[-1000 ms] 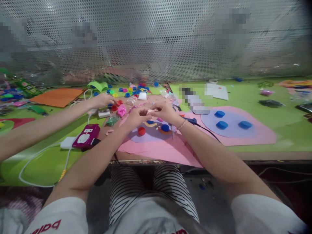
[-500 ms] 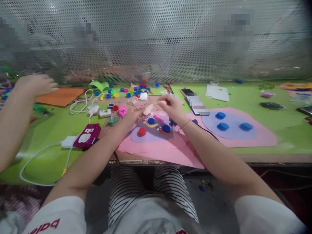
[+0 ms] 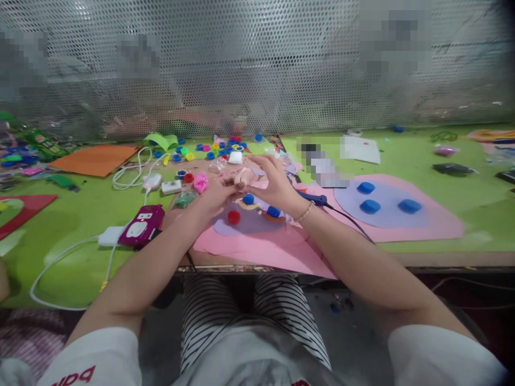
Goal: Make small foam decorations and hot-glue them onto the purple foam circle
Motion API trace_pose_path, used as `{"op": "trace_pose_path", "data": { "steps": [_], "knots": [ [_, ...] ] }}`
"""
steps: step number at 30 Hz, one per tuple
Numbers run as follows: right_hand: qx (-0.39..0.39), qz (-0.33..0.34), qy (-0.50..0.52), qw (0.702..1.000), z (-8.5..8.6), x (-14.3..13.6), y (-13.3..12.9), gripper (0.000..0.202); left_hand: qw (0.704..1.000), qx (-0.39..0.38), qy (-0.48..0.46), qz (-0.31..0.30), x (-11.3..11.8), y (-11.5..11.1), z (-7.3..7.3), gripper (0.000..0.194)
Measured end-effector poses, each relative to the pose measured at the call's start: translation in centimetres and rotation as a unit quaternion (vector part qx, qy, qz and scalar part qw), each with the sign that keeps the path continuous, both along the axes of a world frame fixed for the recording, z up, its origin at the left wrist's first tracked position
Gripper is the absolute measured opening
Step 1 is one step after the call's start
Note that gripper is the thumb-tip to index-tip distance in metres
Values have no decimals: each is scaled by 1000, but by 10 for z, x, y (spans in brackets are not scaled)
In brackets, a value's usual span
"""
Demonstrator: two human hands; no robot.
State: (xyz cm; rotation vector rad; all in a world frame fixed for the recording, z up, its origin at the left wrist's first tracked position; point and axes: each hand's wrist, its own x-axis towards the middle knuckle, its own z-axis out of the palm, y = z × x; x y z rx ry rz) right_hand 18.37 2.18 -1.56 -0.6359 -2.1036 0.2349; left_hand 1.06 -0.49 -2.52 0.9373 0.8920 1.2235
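Observation:
Above a pink and lilac paper sheet [image 3: 253, 244], both my hands come together at a pale pink piece [image 3: 244, 177], perhaps crumpled paper. My left hand [image 3: 221, 194] pinches its near left side. My right hand [image 3: 277, 185] is curled, thumb and fingers at the piece's right side. Just below them lie a red bottle cap [image 3: 234, 217] and two blue caps, one [image 3: 248, 199] under the hands and one [image 3: 273, 212] near my right wrist. Beside that wrist rests a blue tool [image 3: 316, 199] with a black cable, its front partly hidden.
At right, another pink and lilac sheet [image 3: 438, 228] carries blue caps [image 3: 370, 206]. A phone [image 3: 324, 171] lies behind it. A purple power adapter [image 3: 142, 228] with white cables stands left. Several loose caps [image 3: 211, 155] are scattered at the back before a perforated metal panel [image 3: 257, 69].
My hands have closed in on the pale pink piece, which now looks bunched rather than flat. A pink stick below is now hidden. Another person's arm has drawn back at the left.

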Motion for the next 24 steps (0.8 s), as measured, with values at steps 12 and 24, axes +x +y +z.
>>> {"op": "trace_pose_path", "data": {
  "steps": [12,24],
  "knots": [
    [-50,-2,-31,998,-9,-6,10,19,998,9,56,33,-5,3,4,35],
    [-297,-18,256,920,-4,25,45,42,995,3,-20,102,-9,6,9,9]
  ]
}}
